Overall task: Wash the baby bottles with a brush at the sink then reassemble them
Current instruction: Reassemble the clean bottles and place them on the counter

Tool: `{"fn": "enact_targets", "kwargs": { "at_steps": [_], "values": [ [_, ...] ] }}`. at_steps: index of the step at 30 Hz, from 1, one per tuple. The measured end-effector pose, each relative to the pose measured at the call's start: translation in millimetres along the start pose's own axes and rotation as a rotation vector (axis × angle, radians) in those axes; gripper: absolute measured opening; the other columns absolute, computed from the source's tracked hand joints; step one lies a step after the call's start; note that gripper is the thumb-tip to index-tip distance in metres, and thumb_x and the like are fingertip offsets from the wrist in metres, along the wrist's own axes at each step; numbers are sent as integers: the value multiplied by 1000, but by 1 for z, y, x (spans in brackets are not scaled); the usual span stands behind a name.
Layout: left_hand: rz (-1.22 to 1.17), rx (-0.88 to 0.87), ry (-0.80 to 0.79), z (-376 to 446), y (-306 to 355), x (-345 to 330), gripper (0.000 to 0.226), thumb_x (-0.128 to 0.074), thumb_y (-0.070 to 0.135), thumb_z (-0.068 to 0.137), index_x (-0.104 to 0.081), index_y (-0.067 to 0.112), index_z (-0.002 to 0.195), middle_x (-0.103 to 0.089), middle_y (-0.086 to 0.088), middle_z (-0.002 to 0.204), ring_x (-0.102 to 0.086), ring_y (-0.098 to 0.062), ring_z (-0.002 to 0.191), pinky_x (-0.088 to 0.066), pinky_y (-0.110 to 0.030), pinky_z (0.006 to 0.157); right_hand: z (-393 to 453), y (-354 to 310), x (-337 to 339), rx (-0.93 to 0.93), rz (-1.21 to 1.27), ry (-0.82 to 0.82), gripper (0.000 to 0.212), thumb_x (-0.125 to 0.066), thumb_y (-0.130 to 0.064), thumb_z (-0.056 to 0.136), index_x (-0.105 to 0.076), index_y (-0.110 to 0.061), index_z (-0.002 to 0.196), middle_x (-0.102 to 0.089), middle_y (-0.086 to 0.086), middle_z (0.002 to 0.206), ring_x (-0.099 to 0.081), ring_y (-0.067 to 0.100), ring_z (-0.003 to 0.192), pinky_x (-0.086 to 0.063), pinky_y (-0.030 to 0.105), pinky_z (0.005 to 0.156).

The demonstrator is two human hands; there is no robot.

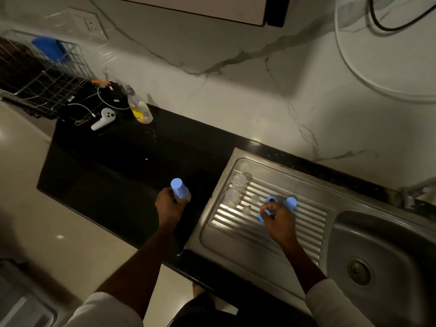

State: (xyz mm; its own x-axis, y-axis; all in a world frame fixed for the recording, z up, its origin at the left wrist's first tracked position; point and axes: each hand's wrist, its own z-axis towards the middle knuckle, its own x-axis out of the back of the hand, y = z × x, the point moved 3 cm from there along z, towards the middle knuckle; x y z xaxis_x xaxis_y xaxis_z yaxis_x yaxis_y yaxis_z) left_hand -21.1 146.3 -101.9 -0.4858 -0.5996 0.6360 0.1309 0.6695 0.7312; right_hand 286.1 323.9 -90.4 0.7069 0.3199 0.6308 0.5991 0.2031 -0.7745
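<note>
Left hand (170, 204): you grip the assembled baby bottle (180, 193) around its clear body, blue cap up, on the black counter.
Right hand (278, 219): you pinch a blue collar ring (262, 215) on the drainboard (306, 223).
Loose parts: clear bottle bodies (236, 188) left of your right hand; blue cap (290, 202) just beyond it.
Handling: likely light, stiff plastic, slippery if wet; hold bodies mid-wall, rings by the rim.
Writing: none readable; the soap bottle (139, 107) label is too blurred.
</note>
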Motion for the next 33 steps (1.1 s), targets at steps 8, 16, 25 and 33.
{"fn": "enact_targets", "kwargs": {
  "at_steps": [8, 16, 25, 33],
  "values": [
    [77, -145, 104, -68, -26, -15, 49, -79, 43, 83, -44, 19, 108, -41, 0, 112, -42, -18, 103, -46, -37, 84, -6, 23, 23, -36, 0, 65, 7, -73, -11, 90, -74, -14, 96, -75, 0, 95, -69, 14, 89, -47, 24, 80],
    [350, -802, -352, -106, 36, -84, 29, -61, 34, 95, -55, 27, 123, -55, 6, 125, -58, -16, 106, -53, -34, 78, 15, 27, 4, 186, -523, -91, 15, -71, -17, 74, -70, -15, 89, -70, 5, 87, -65, 29, 79, -51, 39, 76],
    [621, -889, -394, -97, 76, -178, 48, -27, 23, 105, -57, 5, 137, -66, -13, 127, -71, -29, 99, -58, -33, 75, 16, 41, -19, 371, -900, -156, 15, -77, -18, 63, -67, -18, 74, -68, 4, 79, -63, 35, 83, -31, 42, 77],
    [430, -633, -364, -94, 54, -189, 42, -51, 30, 101, -50, 13, 140, -57, 6, 117, -62, -23, 108, -56, -27, 79, 8, 41, -21, 470, -855, -138, 14, -75, -26, 73, -68, -21, 83, -66, 2, 84, -57, 33, 92, -33, 42, 78]
  ]
}}
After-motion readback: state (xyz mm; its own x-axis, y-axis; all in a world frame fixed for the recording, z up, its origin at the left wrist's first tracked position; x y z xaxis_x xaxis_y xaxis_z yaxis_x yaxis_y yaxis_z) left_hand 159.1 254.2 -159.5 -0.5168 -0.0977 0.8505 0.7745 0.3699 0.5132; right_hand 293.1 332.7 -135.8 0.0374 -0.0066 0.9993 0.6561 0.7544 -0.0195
